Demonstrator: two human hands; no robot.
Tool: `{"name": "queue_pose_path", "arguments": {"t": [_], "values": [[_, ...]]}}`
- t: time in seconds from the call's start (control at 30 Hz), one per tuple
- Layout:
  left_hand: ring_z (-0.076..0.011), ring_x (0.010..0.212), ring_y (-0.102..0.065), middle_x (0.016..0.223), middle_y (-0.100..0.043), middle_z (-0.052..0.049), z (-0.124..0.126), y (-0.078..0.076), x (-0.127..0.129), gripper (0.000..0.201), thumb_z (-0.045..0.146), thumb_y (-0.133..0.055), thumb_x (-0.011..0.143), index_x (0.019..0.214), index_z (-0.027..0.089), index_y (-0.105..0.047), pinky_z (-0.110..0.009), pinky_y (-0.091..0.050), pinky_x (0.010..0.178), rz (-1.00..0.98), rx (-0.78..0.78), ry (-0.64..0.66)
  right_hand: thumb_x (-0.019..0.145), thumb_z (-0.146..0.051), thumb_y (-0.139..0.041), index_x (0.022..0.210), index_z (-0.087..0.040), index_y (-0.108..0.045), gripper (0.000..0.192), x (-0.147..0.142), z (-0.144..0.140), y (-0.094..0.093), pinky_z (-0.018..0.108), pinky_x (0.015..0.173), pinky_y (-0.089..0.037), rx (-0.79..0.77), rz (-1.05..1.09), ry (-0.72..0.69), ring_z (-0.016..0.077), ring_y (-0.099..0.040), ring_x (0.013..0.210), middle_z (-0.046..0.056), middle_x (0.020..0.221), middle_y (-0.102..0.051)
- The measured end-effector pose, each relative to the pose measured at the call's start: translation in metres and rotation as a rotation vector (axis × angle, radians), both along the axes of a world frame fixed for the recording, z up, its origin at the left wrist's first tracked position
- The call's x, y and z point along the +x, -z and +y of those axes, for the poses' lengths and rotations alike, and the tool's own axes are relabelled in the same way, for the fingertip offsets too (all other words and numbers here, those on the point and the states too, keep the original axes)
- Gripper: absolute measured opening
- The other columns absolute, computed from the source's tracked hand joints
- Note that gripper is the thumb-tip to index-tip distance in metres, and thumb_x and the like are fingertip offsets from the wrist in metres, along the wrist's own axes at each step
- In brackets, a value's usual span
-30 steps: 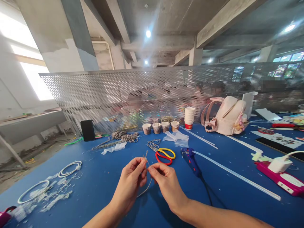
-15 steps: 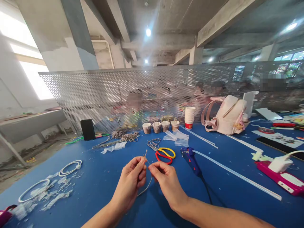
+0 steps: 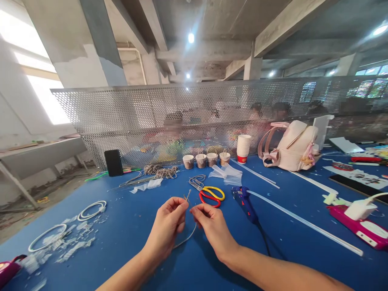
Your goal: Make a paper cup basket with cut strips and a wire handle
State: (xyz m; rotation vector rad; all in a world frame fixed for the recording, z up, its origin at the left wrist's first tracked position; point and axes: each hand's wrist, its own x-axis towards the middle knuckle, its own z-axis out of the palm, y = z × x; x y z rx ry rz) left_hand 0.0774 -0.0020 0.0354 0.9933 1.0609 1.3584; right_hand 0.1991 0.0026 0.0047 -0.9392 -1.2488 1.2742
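Note:
My left hand is closed in a pinch on a thin cord, whose frayed-looking tip sticks up above the thumb. Just to its right, my right hand is pinched too, its fingertips on the same cord. Between the hands the cord hangs in a loop that curves down behind the left hand. Scissors with red and yellow handles lie just beyond the fingertips, next to a small coil of grey cord. Right of my right hand lies a blue glue gun with a clear glue stick in it.
Several small cups stand along the perforated metal screen, near stacked paper cups and a pink backpack. A bundle of cord and a phone are behind left. White rings and plastic scraps lie left; a pink power strip sits right.
My hands have moved slightly apart, and more of the cord's tip shows above my left thumb. The whole view has shifted a little.

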Motion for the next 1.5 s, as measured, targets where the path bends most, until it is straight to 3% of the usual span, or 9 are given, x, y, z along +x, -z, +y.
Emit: {"name": "queue_pose_path", "arguments": {"t": [0.3,0.6,0.8,0.97,1.13,1.23,1.33,1.43,1.5], "values": [[-0.0012,0.038,-0.023,0.042,-0.037,0.010,0.006,0.003,-0.003,0.041,0.045,-0.079,0.056,0.068,0.015,-0.054,-0.015,-0.014,0.035,-0.023,-0.080,0.045,0.073,-0.038,-0.059,0.066,-0.016,-0.061,0.023,-0.001,0.007,0.005,0.024,0.053,-0.030,-0.086,0.025,-0.016,0.0104,-0.041,0.055,-0.003,0.059,-0.052],[-0.0009,0.038,-0.018,0.043,-0.032,0.013,0.009,0.004,-0.004,0.039,0.040,-0.081,0.053,0.067,0.016,-0.054,-0.015,-0.012,0.035,-0.053,-0.107,0.032,0.072,-0.036,-0.060,0.065,-0.017,-0.062,0.021,-0.003,0.006,0.010,0.024,0.052,-0.031,-0.108,-0.043,-0.081,0.0100,-0.042,0.053,-0.002,0.060,-0.056],[-0.0031,0.035,-0.021,0.038,-0.033,0.012,0.008,0.003,-0.002,0.034,0.042,-0.077,0.057,0.069,0.017,-0.058,-0.017,-0.016,0.034,0.102,-0.042,-0.064,0.073,-0.033,-0.058,0.063,-0.017,-0.066,0.021,0.000,0.006,0.009,0.025,0.056,-0.032,-0.037,-0.195,-0.139,0.0115,-0.043,0.057,-0.002,0.059,-0.055],[-0.0049,0.034,-0.026,0.036,-0.036,0.010,0.003,-0.002,-0.002,0.028,0.041,-0.074,0.062,0.067,0.016,-0.062,-0.019,-0.018,0.036,0.290,0.059,-0.107,0.069,-0.020,-0.056,0.083,-0.019,-0.069,0.019,0.007,0.008,-0.003,0.026,0.061,-0.037,0.006,-0.260,-0.091,0.0142,-0.049,0.064,-0.001,0.071,-0.059],[-0.0062,0.035,-0.028,0.037,-0.039,0.008,-0.001,-0.007,-0.001,0.029,0.043,-0.075,0.061,0.067,0.016,-0.065,-0.020,-0.019,0.036,0.321,0.100,-0.129,0.077,-0.029,-0.055,0.091,-0.021,-0.065,0.019,0.019,0.014,-0.012,0.028,0.067,-0.041,0.115,-0.158,0.088,0.0161,-0.052,0.073,0.000,0.081,-0.060],[-0.0071,0.036,-0.029,0.036,-0.040,0.008,-0.003,-0.006,-0.001,0.026,0.041,-0.075,0.061,0.065,0.017,-0.066,-0.020,-0.019,0.036,0.344,0.119,-0.142,0.086,-0.041,-0.049,0.076,-0.020,-0.062,0.026,0.023,0.016,-0.015,0.029,0.073,-0.042,0.206,-0.107,0.096,0.0171,-0.053,0.079,0.002,0.081,-0.060],[-0.0078,0.037,-0.030,0.037,-0.040,0.007,-0.005,-0.006,-0.001,0.024,0.040,-0.075,0.061,0.065,0.018,-0.066,-0.021,-0.019,0.036,0.381,0.131,-0.152,0.090,-0.041,-0.044,0.066,-0.020,-0.056,0.034,0.024,0.015,-0.015,0.028,0.075,-0.043,0.316,-0.118,0.106,0.0171,-0.054,0.083,0.003,0.082,-0.059],[-0.0070,0.037,-0.029,0.037,-0.039,0.008,-0.006,-0.006,0.000,0.026,0.042,-0.074,0.062,0.065,0.018,-0.065,-0.021,-0.018,0.037,0.380,0.120,-0.124,0.087,-0.030,-0.050,0.086,-0.021,-0.060,0.014,0.024,0.013,-0.014,0.027,0.070,-0.044,0.413,-0.191,0.188,0.0140,-0.053,0.075,0.002,0.091,-0.059],[-0.0061,0.037,-0.026,0.037,-0.037,0.009,-0.005,-0.007,0.000,0.030,0.045,-0.073,0.063,0.066,0.017,-0.063,-0.020,-0.017,0.037,0.329,0.092,-0.077,0.086,-0.022,-0.050,0.096,-0.022,-0.061,0.015,0.024,0.012,-0.012,0.028,0.069,-0.045,0.551,-0.262,0.232,0.0139,-0.053,0.075,0.003,0.095,-0.059]]}}
